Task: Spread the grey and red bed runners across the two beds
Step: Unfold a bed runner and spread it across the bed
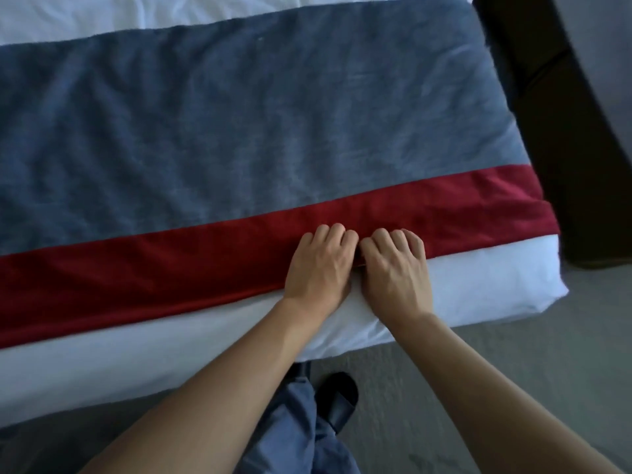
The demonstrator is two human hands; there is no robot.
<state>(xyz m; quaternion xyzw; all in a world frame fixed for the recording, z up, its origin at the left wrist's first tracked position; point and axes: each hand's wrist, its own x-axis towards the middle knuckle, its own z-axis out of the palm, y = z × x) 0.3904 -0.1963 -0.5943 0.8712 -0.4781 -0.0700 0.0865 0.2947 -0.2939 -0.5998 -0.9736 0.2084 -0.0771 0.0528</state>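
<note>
A grey bed runner [239, 124] with a red band [136, 278] along its near edge lies spread across a white bed [478, 289]. My left hand [319, 265] and my right hand [396, 271] sit side by side on the red band's near edge, knuckles up and fingers curled down into the fabric. Both seem to pinch the red edge where it meets the white sheet. The fingertips are hidden under the curled fingers. Only this one bed is in view.
Grey carpet [513, 388] runs along the bed's near side and right end. A dark wooden piece of furniture [564, 148] stands just past the bed's right end. My blue trouser leg [290, 429] and a black shoe [338, 398] show below the mattress edge.
</note>
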